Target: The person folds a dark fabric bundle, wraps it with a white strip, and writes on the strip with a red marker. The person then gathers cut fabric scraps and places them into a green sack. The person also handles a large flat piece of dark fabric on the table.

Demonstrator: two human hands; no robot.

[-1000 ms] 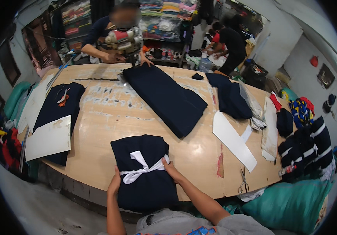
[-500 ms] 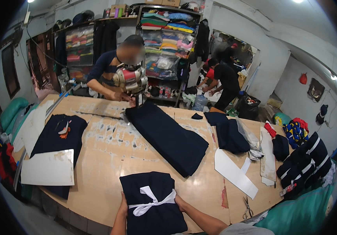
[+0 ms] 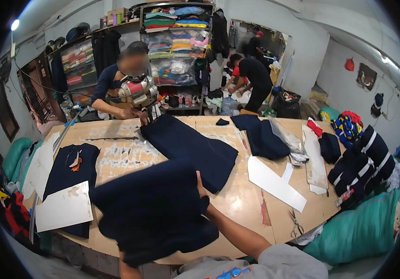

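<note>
A bundle of folded navy fabric (image 3: 151, 207) is lifted off the near side of the table and tilted, blurred by motion. My right hand (image 3: 201, 189) grips its right edge, thumb up along the cloth and the other fingers mostly hidden. My left forearm (image 3: 127, 269) comes up under the bundle's lower left, and the cloth hides that hand. The white tie is out of sight. Beyond the bundle lies a long navy fabric stack (image 3: 193, 151). At its far end a person guides a red and silver cloth cutting machine (image 3: 136, 91).
White pattern pieces lie at left (image 3: 65, 207) and right (image 3: 276, 182), the left one partly over navy cloth (image 3: 69, 162). Scissors (image 3: 295, 224) rest near the table's (image 3: 237, 218) right front edge. Tied navy bundles (image 3: 362, 160) and a green sack (image 3: 353, 232) stand beyond it.
The bundle has risen off the table and turned over, so its white bow no longer shows. Both hands moved with it. The view has shifted slightly.
</note>
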